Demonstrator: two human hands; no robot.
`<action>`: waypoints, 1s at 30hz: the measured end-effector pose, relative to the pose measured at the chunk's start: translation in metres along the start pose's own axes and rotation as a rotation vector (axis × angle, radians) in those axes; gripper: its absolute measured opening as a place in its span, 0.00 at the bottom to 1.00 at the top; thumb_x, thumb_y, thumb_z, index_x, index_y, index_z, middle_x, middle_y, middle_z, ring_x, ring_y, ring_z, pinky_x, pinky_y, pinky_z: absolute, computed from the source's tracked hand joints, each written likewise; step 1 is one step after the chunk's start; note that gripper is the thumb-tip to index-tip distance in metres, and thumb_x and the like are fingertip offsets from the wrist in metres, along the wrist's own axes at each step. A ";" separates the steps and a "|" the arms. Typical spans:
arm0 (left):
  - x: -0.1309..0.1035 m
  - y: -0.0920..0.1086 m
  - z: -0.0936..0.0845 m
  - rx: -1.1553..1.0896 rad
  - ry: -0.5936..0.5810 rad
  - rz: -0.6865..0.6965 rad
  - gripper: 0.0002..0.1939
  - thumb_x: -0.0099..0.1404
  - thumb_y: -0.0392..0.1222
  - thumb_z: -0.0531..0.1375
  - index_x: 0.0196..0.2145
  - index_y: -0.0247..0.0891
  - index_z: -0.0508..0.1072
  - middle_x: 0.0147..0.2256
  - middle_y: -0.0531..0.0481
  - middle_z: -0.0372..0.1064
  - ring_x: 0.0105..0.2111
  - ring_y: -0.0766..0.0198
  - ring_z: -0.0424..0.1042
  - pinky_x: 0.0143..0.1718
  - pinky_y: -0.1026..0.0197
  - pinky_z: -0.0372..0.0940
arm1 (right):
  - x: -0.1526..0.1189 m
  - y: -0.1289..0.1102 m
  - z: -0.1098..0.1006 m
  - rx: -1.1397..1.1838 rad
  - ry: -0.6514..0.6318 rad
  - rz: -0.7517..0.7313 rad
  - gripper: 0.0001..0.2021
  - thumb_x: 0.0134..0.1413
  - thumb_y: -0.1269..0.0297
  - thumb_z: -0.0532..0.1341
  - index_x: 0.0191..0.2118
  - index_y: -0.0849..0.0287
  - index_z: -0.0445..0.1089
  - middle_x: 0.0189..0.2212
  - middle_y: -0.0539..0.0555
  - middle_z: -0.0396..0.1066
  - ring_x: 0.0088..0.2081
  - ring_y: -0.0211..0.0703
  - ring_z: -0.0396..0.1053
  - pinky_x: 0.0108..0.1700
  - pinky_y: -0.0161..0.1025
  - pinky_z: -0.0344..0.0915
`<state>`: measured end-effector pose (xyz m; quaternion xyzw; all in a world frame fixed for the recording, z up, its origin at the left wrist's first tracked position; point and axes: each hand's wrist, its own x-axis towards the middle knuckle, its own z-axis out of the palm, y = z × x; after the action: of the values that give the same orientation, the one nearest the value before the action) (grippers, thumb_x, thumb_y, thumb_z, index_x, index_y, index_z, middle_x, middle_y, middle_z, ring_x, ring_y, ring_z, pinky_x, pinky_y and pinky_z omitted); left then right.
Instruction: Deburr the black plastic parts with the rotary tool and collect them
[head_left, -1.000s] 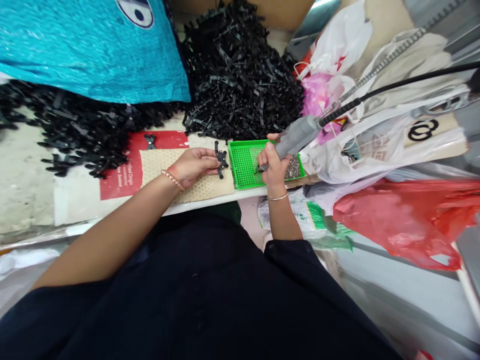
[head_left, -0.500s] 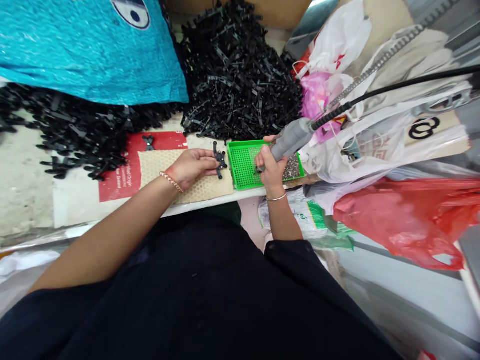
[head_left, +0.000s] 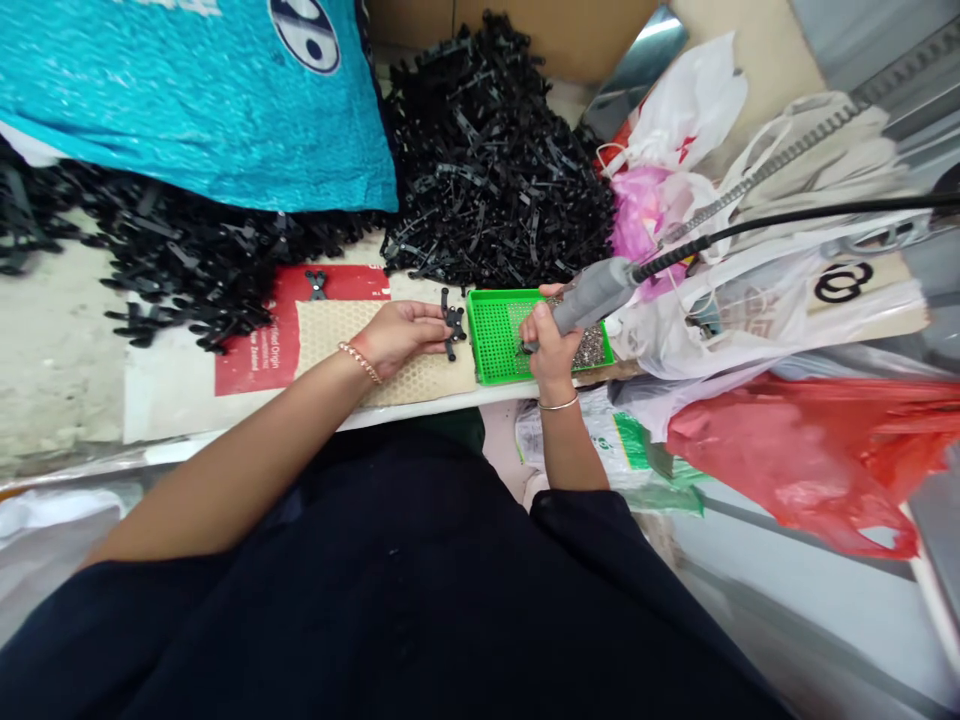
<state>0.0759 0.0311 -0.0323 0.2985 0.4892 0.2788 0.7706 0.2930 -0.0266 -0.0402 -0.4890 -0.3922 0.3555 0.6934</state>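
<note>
My left hand point(head_left: 401, 342) is closed, its fingertips pinching a black X-shaped plastic part point(head_left: 454, 322) over the honeycomb-patterned pad. In my right hand point(head_left: 553, 348) is a grey electric screwdriver point(head_left: 596, 292), fingers wrapped round its body. The screwdriver slants down to the left over a green perforated tray point(head_left: 489, 335), just right of the black part. Small metal screws point(head_left: 592, 348) lie in the tray's right side, partly covered by my hand. The screwdriver's tip is hard to make out. Another crossed black part point(head_left: 316, 285) rests at the pad's upper left.
A large heap of black parts point(head_left: 502, 160) rises behind the tray. More lie at the left below a blue bag point(head_left: 202, 110). A black cable point(head_left: 795, 215) and a coiled hose run from the screwdriver past plastic bags. A red bag point(head_left: 795, 440) hangs at the right.
The view has shifted slightly, so the bench appears a little further right and lower. Both hands keep their grips, with the black part and screwdriver in nearly the same places over the bench.
</note>
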 end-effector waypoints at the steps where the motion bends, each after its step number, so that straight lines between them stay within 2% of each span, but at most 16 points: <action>1: -0.001 0.001 0.001 -0.003 0.005 -0.006 0.11 0.54 0.20 0.73 0.33 0.30 0.81 0.31 0.46 0.81 0.30 0.65 0.80 0.42 0.60 0.79 | 0.000 -0.003 0.001 -0.003 0.017 -0.006 0.21 0.53 0.47 0.75 0.47 0.50 0.72 0.18 0.36 0.57 0.18 0.31 0.57 0.24 0.34 0.56; 5: -0.002 0.003 0.004 -0.009 0.010 -0.014 0.11 0.56 0.19 0.71 0.32 0.31 0.81 0.30 0.47 0.80 0.30 0.65 0.80 0.43 0.59 0.79 | 0.004 -0.023 0.014 -0.028 0.140 -0.044 0.25 0.54 0.42 0.72 0.53 0.48 0.72 0.18 0.36 0.51 0.18 0.32 0.52 0.24 0.34 0.57; 8: -0.002 0.003 0.004 -0.009 -0.008 -0.006 0.11 0.55 0.19 0.72 0.32 0.31 0.81 0.30 0.47 0.80 0.30 0.64 0.80 0.44 0.58 0.80 | 0.011 -0.037 0.038 -0.024 0.184 -0.010 0.21 0.63 0.41 0.64 0.54 0.47 0.72 0.18 0.37 0.48 0.18 0.33 0.50 0.24 0.34 0.59; 11: -0.001 0.002 0.003 -0.019 -0.020 0.002 0.11 0.55 0.20 0.73 0.32 0.31 0.81 0.29 0.47 0.80 0.29 0.65 0.79 0.43 0.59 0.79 | 0.018 -0.035 0.071 0.032 0.124 0.039 0.17 0.68 0.43 0.61 0.52 0.47 0.71 0.19 0.39 0.48 0.18 0.33 0.51 0.25 0.34 0.60; 15: 0.000 0.000 0.000 -0.036 -0.047 -0.003 0.12 0.53 0.21 0.75 0.33 0.30 0.81 0.30 0.48 0.80 0.29 0.65 0.78 0.44 0.58 0.78 | 0.024 -0.014 0.100 0.086 0.025 0.023 0.20 0.64 0.39 0.63 0.49 0.48 0.69 0.19 0.39 0.48 0.18 0.34 0.50 0.24 0.35 0.59; 20: 0.002 -0.001 -0.001 -0.049 -0.055 -0.017 0.13 0.52 0.22 0.75 0.34 0.31 0.81 0.30 0.47 0.80 0.30 0.65 0.78 0.42 0.60 0.77 | 0.029 0.001 0.101 0.021 -0.029 0.014 0.24 0.64 0.33 0.62 0.49 0.48 0.69 0.20 0.40 0.50 0.19 0.34 0.53 0.24 0.36 0.61; 24: 0.002 -0.001 -0.001 -0.044 -0.063 -0.021 0.12 0.53 0.22 0.74 0.33 0.31 0.81 0.29 0.48 0.80 0.29 0.66 0.78 0.40 0.61 0.77 | 0.029 0.001 0.097 0.011 -0.031 0.015 0.23 0.64 0.34 0.63 0.49 0.48 0.69 0.20 0.40 0.51 0.18 0.34 0.53 0.23 0.36 0.62; 30: 0.003 -0.003 -0.002 -0.035 -0.076 -0.012 0.14 0.51 0.24 0.77 0.34 0.32 0.81 0.30 0.48 0.80 0.30 0.65 0.78 0.41 0.61 0.77 | 0.027 0.000 0.098 0.034 -0.056 -0.008 0.24 0.61 0.34 0.64 0.49 0.47 0.67 0.19 0.38 0.48 0.19 0.35 0.50 0.23 0.37 0.58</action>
<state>0.0752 0.0317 -0.0368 0.2923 0.4566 0.2711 0.7954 0.2172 0.0366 -0.0139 -0.4655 -0.4071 0.3729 0.6917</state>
